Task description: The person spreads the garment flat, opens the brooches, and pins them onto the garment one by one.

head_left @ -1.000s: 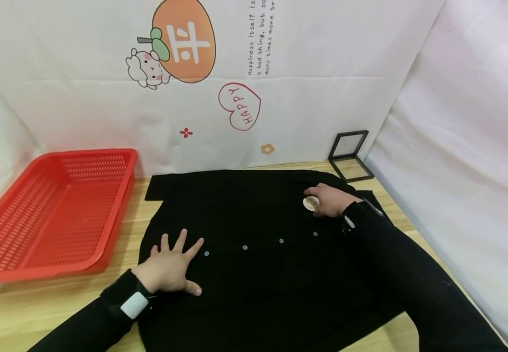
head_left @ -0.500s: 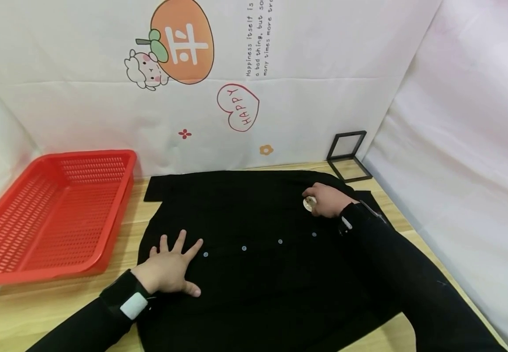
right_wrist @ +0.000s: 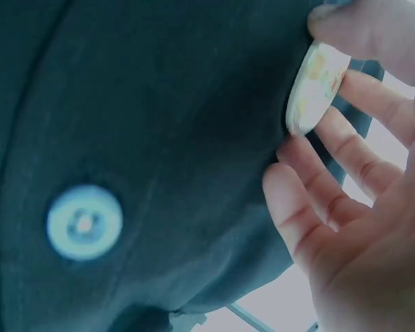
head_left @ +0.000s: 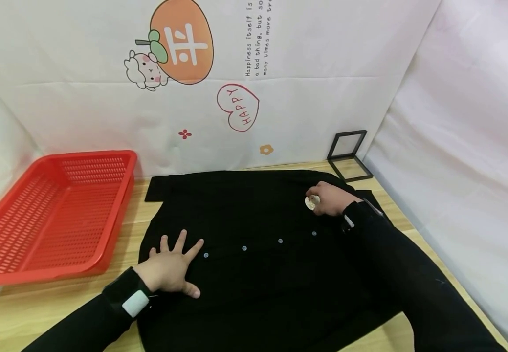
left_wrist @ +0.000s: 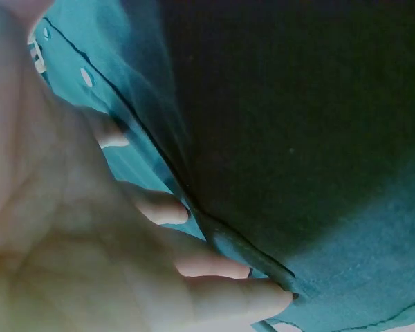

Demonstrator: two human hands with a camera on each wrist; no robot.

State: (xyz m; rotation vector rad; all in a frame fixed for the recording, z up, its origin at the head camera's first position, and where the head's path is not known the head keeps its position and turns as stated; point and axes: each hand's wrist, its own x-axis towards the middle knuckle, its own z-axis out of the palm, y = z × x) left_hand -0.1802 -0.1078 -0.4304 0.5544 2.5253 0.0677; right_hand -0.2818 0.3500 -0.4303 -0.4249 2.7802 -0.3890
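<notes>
A black button-up shirt (head_left: 245,210) is spread on the table, with several pale buttons (head_left: 244,248) in a row across it. My left hand (head_left: 167,269) rests on the shirt at its left, fingers spread. In the left wrist view, those fingers (left_wrist: 218,263) lie by a fold or seam of the cloth. At the shirt's upper right, my right hand (head_left: 330,198) pinches a small round badge (head_left: 312,202). The right wrist view shows the badge (right_wrist: 318,90) tilted between thumb and fingers, white and glossy with a coloured print; its back is hidden. One shirt button (right_wrist: 85,222) sits nearby.
A red plastic basket (head_left: 108,234) stands at the left of the wooden table (head_left: 25,313). Behind the shirt, at the back right, is a hinged black frame (head_left: 343,157). White cloth (head_left: 306,98) with printed drawings hangs behind, and more hangs at the right.
My right hand has shifted slightly with the badge still pinched, and the badge's tilt has changed a little. The left hand and the shirt stay in place.
</notes>
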